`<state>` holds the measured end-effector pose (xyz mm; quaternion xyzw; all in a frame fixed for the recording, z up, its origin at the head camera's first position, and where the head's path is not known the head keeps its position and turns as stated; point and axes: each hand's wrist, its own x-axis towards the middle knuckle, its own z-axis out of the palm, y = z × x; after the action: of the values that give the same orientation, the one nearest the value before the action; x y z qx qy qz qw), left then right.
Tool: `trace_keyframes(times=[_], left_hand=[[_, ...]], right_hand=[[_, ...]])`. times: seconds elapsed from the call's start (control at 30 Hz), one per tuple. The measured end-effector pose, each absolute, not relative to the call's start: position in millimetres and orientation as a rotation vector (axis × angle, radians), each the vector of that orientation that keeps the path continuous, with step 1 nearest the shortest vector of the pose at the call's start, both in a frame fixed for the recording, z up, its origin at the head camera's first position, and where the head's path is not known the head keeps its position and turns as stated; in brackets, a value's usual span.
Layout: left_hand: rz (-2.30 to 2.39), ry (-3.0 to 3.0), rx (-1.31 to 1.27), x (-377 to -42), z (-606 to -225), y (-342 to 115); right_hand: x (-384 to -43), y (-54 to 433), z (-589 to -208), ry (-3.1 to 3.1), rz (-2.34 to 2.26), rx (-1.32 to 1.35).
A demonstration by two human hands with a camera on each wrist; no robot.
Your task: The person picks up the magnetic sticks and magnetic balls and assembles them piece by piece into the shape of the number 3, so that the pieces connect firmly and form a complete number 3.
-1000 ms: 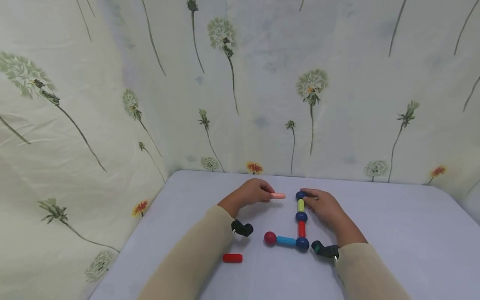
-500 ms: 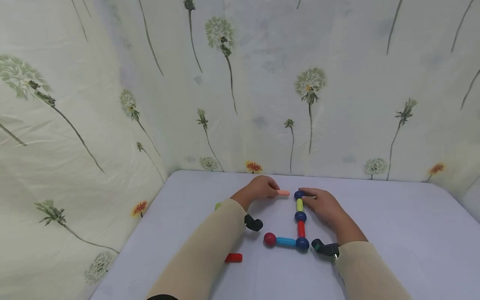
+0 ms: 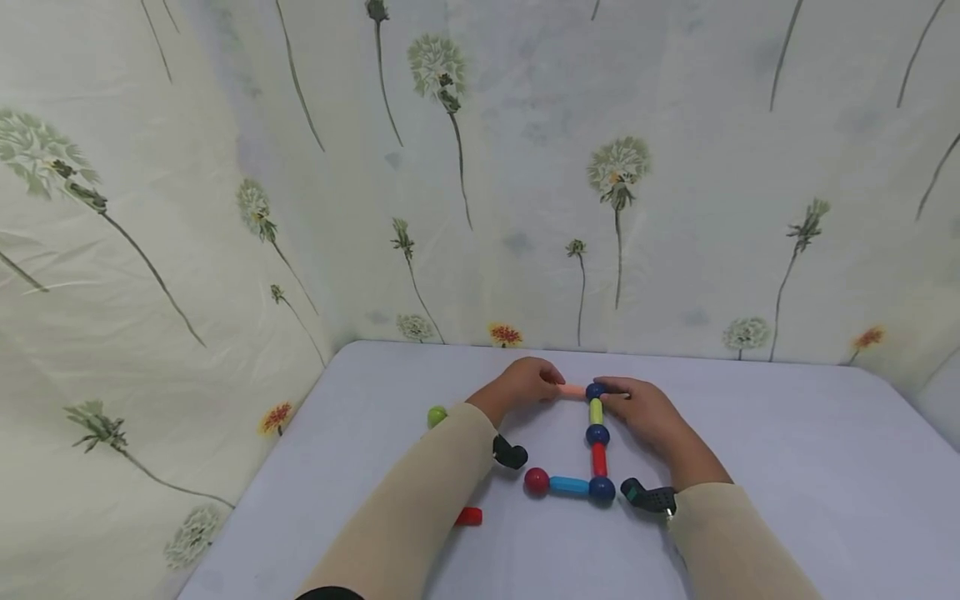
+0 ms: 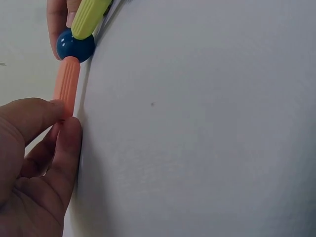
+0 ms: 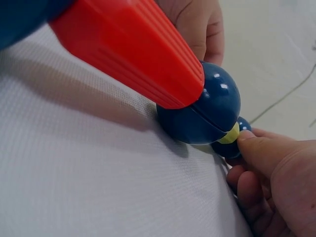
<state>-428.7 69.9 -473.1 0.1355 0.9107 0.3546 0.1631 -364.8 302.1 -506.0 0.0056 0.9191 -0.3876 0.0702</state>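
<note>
Now touching the top blue ball (image 3: 596, 390), where a gap showed a second ago: pink rod (image 3: 574, 390), carried rightward. Pinched at its left end between left hand (image 3: 525, 382) thumb and fingertips (image 4: 66, 136), long axis running sideways, straight out from those fingertips toward the ball. Just right of the ball, right hand (image 3: 641, 410), thumb and fingers curled, steadying ball and yellow rod (image 3: 596, 410). Below, blue ball, red rod (image 3: 599, 458), blue ball, blue rod, red ball (image 3: 536, 481). Farther left, green ball (image 3: 437, 416) and loose red rod (image 3: 469, 517) on white table (image 3: 787, 467).
</note>
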Motion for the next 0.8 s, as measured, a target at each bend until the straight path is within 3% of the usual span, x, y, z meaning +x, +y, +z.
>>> trace_keyframes(times=[0.33, 0.63, 0.8], left_hand=[[1.077, 2.622, 0.319, -429.0, -476.0, 49.3], [1.26, 2.564, 0.533, -419.2, -452.4, 10.8], [1.381, 2.519, 0.516, -412.1, -441.5, -19.1]], right_hand=[[-366.9, 295.8, -505.9, 2.759, -1.17, 0.003], [-362.8, 296.9, -504.7, 2.778, -1.127, 0.019], [-364.4, 297.2, -503.7, 2.761, -1.152, 0.018]])
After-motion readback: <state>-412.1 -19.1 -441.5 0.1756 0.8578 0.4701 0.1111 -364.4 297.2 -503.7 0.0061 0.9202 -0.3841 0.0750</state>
